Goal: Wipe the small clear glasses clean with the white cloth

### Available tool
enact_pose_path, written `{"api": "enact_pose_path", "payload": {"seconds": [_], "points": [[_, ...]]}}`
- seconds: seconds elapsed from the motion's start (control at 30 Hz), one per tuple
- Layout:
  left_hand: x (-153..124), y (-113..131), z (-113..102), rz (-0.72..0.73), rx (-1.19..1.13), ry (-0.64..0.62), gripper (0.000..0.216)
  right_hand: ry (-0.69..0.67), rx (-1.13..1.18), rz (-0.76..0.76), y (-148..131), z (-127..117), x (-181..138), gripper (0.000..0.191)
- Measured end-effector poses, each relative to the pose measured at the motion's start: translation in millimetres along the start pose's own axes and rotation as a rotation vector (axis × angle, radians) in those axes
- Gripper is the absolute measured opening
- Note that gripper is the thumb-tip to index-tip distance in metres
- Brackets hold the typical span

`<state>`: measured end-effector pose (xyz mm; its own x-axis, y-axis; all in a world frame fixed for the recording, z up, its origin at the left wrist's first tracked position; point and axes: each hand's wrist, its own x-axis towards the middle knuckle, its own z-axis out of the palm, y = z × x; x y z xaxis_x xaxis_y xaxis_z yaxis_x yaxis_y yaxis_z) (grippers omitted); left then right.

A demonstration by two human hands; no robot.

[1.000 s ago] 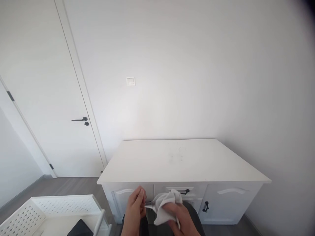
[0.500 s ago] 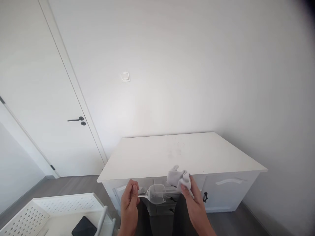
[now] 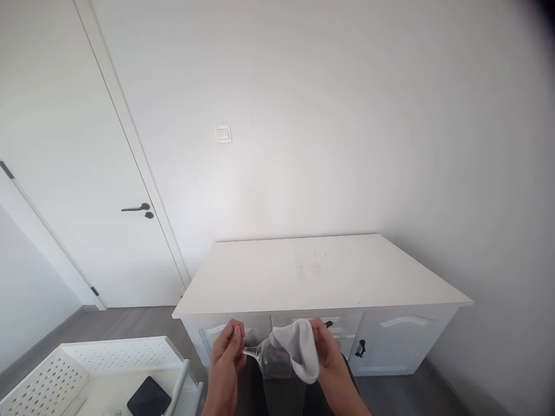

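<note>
A clear wine glass (image 3: 274,363) lies sideways in the air in front of the cabinet, its bowl to the right. My left hand (image 3: 228,349) is closed around its stem end; the foot is hidden by the fingers. My right hand (image 3: 330,357) grips a light grey cloth (image 3: 299,346), which hangs over the rim side of the bowl and covers part of it. Whether any cloth is inside the bowl, I cannot tell.
A white cabinet (image 3: 269,277) with faint marks on its top stands against the wall. At lower left is a white perforated trolley tray (image 3: 125,353) holding a black phone (image 3: 148,397). A door (image 3: 108,248) is at left.
The cloth has come left and opened out, from beside the glass to over its bowl. My right hand moved left with it. The left hand still holds the stem.
</note>
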<state>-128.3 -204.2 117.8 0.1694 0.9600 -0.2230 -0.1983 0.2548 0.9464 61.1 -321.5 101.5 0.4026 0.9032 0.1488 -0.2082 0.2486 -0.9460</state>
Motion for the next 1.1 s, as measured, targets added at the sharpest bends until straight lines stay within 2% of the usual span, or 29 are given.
{"api": "enact_pose_path", "payload": {"seconds": [0.1, 0.2, 0.27, 0.37, 0.43, 0.5, 0.57, 0.63, 0.7, 0.8, 0.83, 0.9, 0.97, 1.0, 1.03, 1.1], "points": [[-5, 4, 1, -0.013, 0.022, 0.040, 0.055, 0.053, -0.002, 0.011, -11, 10, 0, 0.057], [-8, 1, 1, 0.020, 0.075, 0.042, 0.053, -0.078, -0.185, -0.021, -22, 12, -2, 0.050], [-8, -3, 0, 0.063, 0.148, -0.041, 0.052, -0.204, -0.325, -0.027, -27, 10, -4, 0.040], [-9, -6, 1, 0.144, 0.275, -0.227, 0.052, -0.232, -0.469, -0.026, -29, 10, -6, 0.033], [-12, -4, 1, 0.222, 0.338, -0.324, 0.051, -0.260, -0.398, 0.054, -28, 13, -6, 0.034], [-16, 0, 1, 0.347, 0.385, -0.398, 0.048, -0.287, -0.200, 0.225, -25, 17, -5, 0.036], [-20, 0, -1, 0.501, 0.404, -0.409, 0.045, -0.282, -0.070, 0.358, -20, 21, -4, 0.034], [-21, -5, -1, 0.580, 0.381, -0.368, 0.045, -0.288, -0.085, 0.368, -13, 23, -2, 0.028], [-19, -14, 0, 0.491, 0.306, -0.262, 0.046, -0.300, -0.201, 0.258, -10, 23, -2, 0.023], [-11, -25, 3, 0.136, 0.205, -0.167, 0.054, -0.256, -0.438, -0.068, -15, 19, -2, 0.019], [-9, -26, 5, 0.024, 0.188, -0.181, 0.057, -0.284, -0.511, -0.181, -19, 17, -3, 0.020], [-6, -26, 7, -0.109, 0.180, -0.259, 0.058, -0.454, -0.611, -0.361, -28, 13, -4, 0.027], [-7, -20, 9, -0.118, 0.190, -0.299, 0.057, -0.614, -0.643, -0.440, -34, 12, -4, 0.033], [-9, -16, 9, -0.077, 0.204, -0.295, 0.056, -0.606, -0.629, -0.431, -35, 12, -3, 0.033], [-13, -12, 9, -0.008, 0.224, -0.280, 0.055, -0.545, -0.594, -0.379, -33, 14, -3, 0.032], [-21, -4, 8, 0.223, 0.275, -0.268, 0.049, -0.364, -0.447, -0.121, -25, 18, -3, 0.027]]}}
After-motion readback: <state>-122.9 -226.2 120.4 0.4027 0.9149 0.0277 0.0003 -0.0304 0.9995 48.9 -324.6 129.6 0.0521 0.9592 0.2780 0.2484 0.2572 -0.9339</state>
